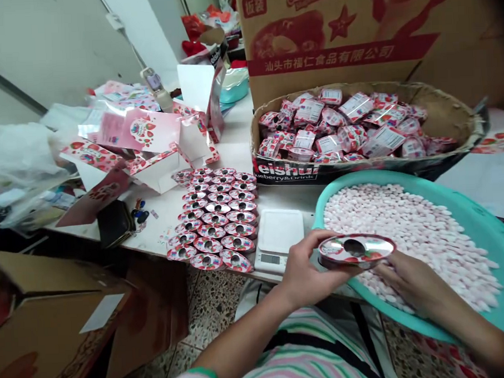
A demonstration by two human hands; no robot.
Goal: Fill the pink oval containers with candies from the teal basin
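Observation:
My left hand [305, 267] is closed around a shiny oval tin [357, 250] with a round hole in its top and strawberry print on its side. It holds the tin level over the near rim of a teal basin [483, 223] full of small pink and white candies [416, 232]. My right hand [410, 285] lies just below and to the right of the tin, inside the basin among the candies. Its fingers are mostly hidden under the tin.
Rows of matching oval tins [217, 218] lie on the white table beside a small white scale [277, 238]. A woven basket [445, 113] holds wrapped packs. Behind it stands a large printed carton [332, 35]. Pink boxes [136, 130] and bags clutter the left; brown cartons [53, 326] sit on the floor.

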